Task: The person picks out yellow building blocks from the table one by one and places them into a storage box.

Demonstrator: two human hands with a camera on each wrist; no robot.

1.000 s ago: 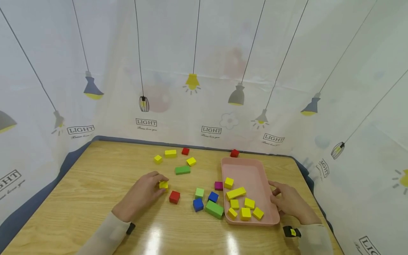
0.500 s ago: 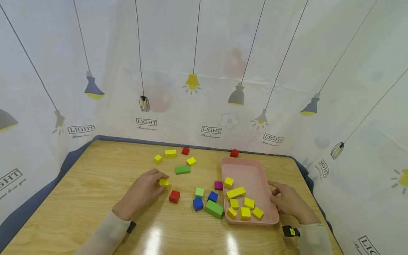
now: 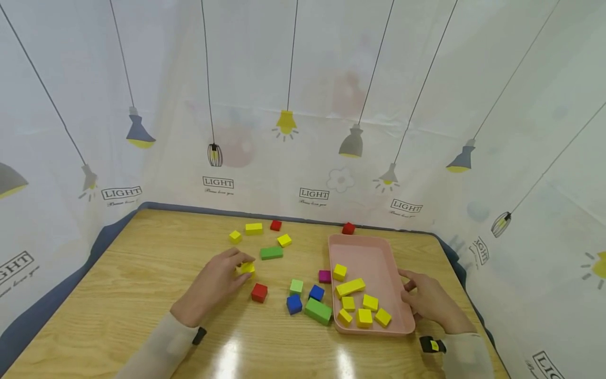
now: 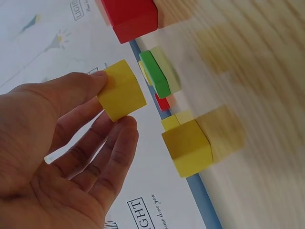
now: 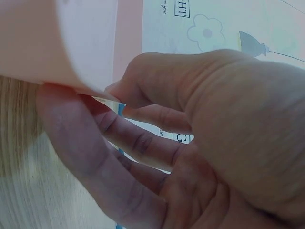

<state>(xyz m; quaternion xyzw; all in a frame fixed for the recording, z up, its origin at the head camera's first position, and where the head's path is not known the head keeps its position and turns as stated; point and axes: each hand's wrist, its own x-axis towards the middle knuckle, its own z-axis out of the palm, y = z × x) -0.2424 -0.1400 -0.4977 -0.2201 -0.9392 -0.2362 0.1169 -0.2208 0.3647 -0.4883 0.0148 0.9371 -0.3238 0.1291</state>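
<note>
My left hand (image 3: 213, 287) pinches a yellow block (image 4: 121, 90) between thumb and fingertips, held off the wooden table. Around that hand lie a red cube (image 3: 259, 292), a green block (image 3: 271, 253) and a yellow cube (image 4: 187, 149). On the other side, my right hand (image 3: 433, 300) grips the right rim of a pink tray (image 3: 371, 252); in the right wrist view the thumb (image 5: 138, 78) is at the rim and a finger reaches beneath it. Several yellow blocks sit in the tray, among them a long one (image 3: 350, 287).
Left of the tray are a long green block (image 3: 318, 311), two blue cubes (image 3: 294, 303), a light green cube (image 3: 296, 287) and a magenta cube (image 3: 324, 276). Farther back lie yellow blocks (image 3: 253, 229) and red ones (image 3: 348, 228). A printed curtain (image 3: 265, 173) encloses the table.
My left hand has shifted slightly right and away from me, carrying the yellow block along. The right hand and the tray have stayed practically in place.
</note>
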